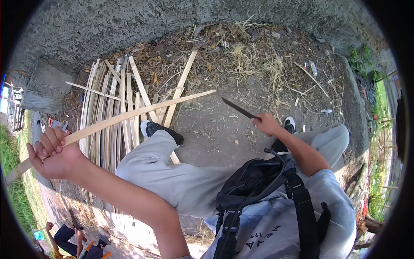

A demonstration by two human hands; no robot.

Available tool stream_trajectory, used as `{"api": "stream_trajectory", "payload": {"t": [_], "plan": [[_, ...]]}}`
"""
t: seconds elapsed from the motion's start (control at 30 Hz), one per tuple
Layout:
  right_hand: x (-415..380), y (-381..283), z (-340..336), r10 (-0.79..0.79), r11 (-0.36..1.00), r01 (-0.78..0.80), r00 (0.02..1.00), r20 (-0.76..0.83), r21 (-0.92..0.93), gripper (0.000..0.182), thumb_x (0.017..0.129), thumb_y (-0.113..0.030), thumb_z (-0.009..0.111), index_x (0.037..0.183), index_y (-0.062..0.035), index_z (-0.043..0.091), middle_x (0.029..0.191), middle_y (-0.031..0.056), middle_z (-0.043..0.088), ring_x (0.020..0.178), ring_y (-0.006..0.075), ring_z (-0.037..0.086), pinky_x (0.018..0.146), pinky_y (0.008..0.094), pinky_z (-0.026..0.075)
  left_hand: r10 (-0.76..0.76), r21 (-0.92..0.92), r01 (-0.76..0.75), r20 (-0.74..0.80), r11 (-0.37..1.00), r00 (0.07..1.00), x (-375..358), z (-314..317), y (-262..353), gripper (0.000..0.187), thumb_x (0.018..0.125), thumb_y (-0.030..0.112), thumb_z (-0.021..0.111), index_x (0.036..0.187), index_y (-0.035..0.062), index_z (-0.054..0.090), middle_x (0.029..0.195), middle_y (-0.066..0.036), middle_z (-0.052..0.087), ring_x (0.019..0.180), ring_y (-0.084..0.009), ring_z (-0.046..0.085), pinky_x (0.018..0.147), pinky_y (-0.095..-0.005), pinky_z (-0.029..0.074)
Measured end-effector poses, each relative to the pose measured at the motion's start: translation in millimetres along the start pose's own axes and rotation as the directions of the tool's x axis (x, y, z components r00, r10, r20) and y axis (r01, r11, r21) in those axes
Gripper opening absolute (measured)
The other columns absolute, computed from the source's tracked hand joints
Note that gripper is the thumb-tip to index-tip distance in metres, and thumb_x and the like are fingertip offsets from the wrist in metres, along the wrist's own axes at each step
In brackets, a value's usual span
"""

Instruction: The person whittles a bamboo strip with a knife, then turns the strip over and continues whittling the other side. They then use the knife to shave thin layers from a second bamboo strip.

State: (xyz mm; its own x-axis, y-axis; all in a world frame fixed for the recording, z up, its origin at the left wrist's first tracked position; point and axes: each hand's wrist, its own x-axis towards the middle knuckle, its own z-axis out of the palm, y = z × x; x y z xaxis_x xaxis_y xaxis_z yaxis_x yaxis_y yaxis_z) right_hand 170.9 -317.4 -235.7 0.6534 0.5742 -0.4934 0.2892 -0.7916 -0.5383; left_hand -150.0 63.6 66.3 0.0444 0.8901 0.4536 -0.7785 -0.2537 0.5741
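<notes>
My left hand (56, 155), at the left, is wrapped round a long pale bamboo strip (142, 110). The strip slants up to the right, and its narrow far end hangs over bare soil in the middle. In my right hand (266, 124) is a long dark-bladed knife (237, 107), gripped by its handle. The blade points up and left toward the strip's far end, with a gap between them. Beneath the held strip, by my left shoe (166, 133), lies a pile of split bamboo strips (101, 99).
A rough concrete wall (172, 17) runs along the top, with a concrete block (45, 86) at the left. Shavings and dry fibres (258, 64) litter the ground. A clear plastic bottle (313, 69) lies at the upper right. Another person (71, 241) is at the lower left, holding a blade.
</notes>
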Motion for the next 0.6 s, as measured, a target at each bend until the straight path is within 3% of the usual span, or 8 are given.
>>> {"api": "stream_trajectory", "payload": {"t": [0.07, 0.13, 0.23, 0.33, 0.43, 0.6], "plan": [[-9, -18, 31, -0.003, 1.000, 0.006, 0.970, 0.245, -0.010, 0.034, 0.088, -0.034, 0.059, 0.098, -0.0025, 0.068, 0.074, 0.0209, 0.066, 0.071, 0.0396, 0.065, 0.070, 0.0473, 0.053, 0.014, 0.029, -0.012, -0.048, 1.000, 0.999, -5, 8, -2, 0.047, 0.092, 0.021, 0.050, 0.050, 0.0185, 0.029, 0.045, 0.002, 0.020, 0.042, -0.0109, 0.020, 0.044, -0.0271, 0.016], [0, 2, 86, -0.298, 0.942, 0.327, 0.919, 0.259, -0.077, 0.035, 0.088, -0.036, 0.059, 0.103, -0.0056, 0.069, 0.083, 0.0208, 0.067, 0.082, 0.0380, 0.066, 0.076, 0.0484, 0.052, 0.040, 0.071, -0.033, -0.101, 0.997, 0.994, -10, 21, -6, 0.047, 0.091, 0.021, 0.050, 0.050, 0.0184, 0.029, 0.045, 0.002, 0.021, 0.041, -0.0109, 0.021, 0.044, -0.0269, 0.017], [-9, -2, 106, -0.309, 0.912, 0.373, 0.899, 0.311, -0.172, 0.035, 0.088, -0.037, 0.058, 0.103, -0.0079, 0.070, 0.086, 0.0214, 0.067, 0.085, 0.0389, 0.065, 0.077, 0.0487, 0.051, -0.036, 0.004, 0.036, -0.015, 0.999, 0.999, -6, 11, -2, 0.046, 0.092, 0.021, 0.050, 0.050, 0.0182, 0.029, 0.045, 0.002, 0.021, 0.041, -0.0110, 0.020, 0.045, -0.0270, 0.018], [4, 13, 95, -0.243, 0.913, 0.334, 0.907, 0.345, -0.235, 0.034, 0.087, -0.036, 0.057, 0.107, -0.0103, 0.069, 0.094, 0.0211, 0.067, 0.099, 0.0377, 0.062, 0.085, 0.0506, 0.050, 0.001, 0.023, 0.000, -0.029, 1.000, 1.000, -2, 8, 0, 0.046, 0.092, 0.021, 0.050, 0.051, 0.0179, 0.029, 0.045, 0.002, 0.020, 0.041, -0.0110, 0.019, 0.044, -0.0271, 0.018], [25, 42, 74, -0.223, 0.888, 0.295, 0.947, 0.232, -0.352, 0.033, 0.087, -0.034, 0.056, 0.106, -0.0104, 0.069, 0.095, 0.0211, 0.068, 0.098, 0.0395, 0.063, 0.085, 0.0506, 0.051, -0.001, 0.021, 0.001, -0.026, 1.000, 1.000, 4, 3, 1, 0.045, 0.092, 0.021, 0.049, 0.052, 0.0178, 0.029, 0.045, 0.002, 0.021, 0.041, -0.0111, 0.019, 0.045, -0.0271, 0.018], [37, 62, 7, -0.054, 0.873, 0.041, 0.998, -0.014, -0.486, 0.029, 0.087, -0.031, 0.056, 0.101, -0.0082, 0.068, 0.097, 0.0202, 0.068, 0.093, 0.0414, 0.065, 0.082, 0.0495, 0.053, 0.037, 0.057, -0.031, -0.104, 0.998, 0.994, 0, 22, -13, 0.048, 0.092, 0.021, 0.050, 0.050, 0.0197, 0.027, 0.046, 0.001, 0.020, 0.042, -0.0114, 0.020, 0.046, -0.0276, 0.018]]}}
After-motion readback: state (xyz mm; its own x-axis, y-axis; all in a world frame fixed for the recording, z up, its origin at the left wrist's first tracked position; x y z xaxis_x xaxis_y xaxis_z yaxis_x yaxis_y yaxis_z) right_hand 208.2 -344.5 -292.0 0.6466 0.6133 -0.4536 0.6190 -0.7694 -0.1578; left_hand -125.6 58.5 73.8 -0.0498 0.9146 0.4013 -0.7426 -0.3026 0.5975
